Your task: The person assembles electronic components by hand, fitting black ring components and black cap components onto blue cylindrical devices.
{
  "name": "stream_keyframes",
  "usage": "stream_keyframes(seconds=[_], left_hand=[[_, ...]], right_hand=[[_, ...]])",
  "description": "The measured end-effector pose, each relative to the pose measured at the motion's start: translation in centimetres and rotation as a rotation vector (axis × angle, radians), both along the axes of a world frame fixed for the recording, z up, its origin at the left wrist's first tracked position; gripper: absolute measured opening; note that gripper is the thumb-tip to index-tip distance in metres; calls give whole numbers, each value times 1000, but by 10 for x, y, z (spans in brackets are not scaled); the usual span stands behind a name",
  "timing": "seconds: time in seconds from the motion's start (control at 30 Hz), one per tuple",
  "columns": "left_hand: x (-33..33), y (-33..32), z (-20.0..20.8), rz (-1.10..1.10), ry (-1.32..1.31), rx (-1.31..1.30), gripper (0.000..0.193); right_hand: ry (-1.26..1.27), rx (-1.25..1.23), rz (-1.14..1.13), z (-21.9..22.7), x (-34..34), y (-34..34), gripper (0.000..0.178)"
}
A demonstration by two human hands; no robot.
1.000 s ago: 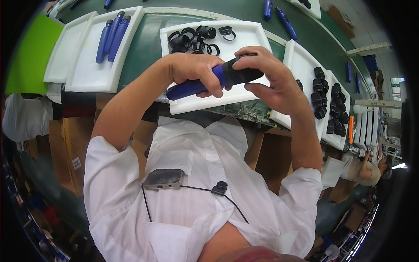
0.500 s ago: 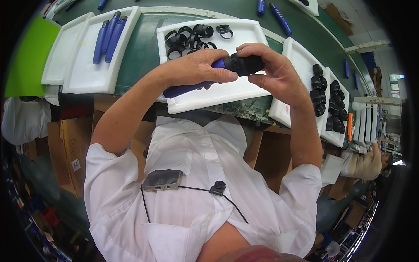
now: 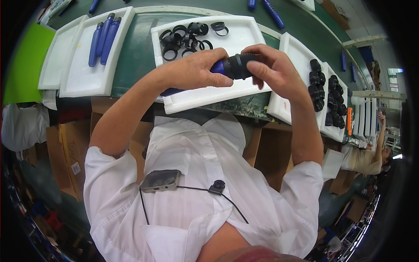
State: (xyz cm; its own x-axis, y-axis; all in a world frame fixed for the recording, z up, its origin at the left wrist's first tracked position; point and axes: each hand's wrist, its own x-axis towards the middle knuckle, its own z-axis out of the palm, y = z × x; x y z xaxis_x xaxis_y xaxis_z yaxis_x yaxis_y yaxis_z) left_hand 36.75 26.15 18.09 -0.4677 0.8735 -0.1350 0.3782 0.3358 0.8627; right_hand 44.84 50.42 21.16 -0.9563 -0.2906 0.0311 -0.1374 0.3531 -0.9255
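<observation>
My left hand [image 3: 192,70] is wrapped round the blue barrel of what looks like a flashlight [image 3: 218,68], held level over a white foam tray [image 3: 192,102]. The barrel's tail shows below the left wrist. At the other end, the fingers and thumb of my right hand [image 3: 279,73] close round its ribbed black head [image 3: 238,66], hiding the tip. In the tray behind my hands lie several loose black rings [image 3: 176,39], bunched at the back left.
On the left, a foam tray [image 3: 83,83] carries three blue barrels [image 3: 104,39]. Two trays at the right hold rows of black heads [image 3: 335,102]. More blue flashlights [image 3: 273,14] lie on the green table [image 3: 139,48]. Cardboard boxes [image 3: 273,150] stand below its edge; a co-worker [image 3: 364,159] is far right.
My right hand has shifted its grip, its fingers now curled further round the black head. The blue barrel stays in my left hand. The co-worker at the right has raised an arm.
</observation>
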Motion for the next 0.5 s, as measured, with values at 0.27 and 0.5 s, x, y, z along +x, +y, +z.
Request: stream_keyframes(seconds=[0.27,0.5], left_hand=[[2,0,3,2,84,0,61],[-3,2,16,31,107,-112,57]], right_hand=[[187,-153,-192,-14,7,-17,44],[89,-40,-246,-18,4,-26,42]])
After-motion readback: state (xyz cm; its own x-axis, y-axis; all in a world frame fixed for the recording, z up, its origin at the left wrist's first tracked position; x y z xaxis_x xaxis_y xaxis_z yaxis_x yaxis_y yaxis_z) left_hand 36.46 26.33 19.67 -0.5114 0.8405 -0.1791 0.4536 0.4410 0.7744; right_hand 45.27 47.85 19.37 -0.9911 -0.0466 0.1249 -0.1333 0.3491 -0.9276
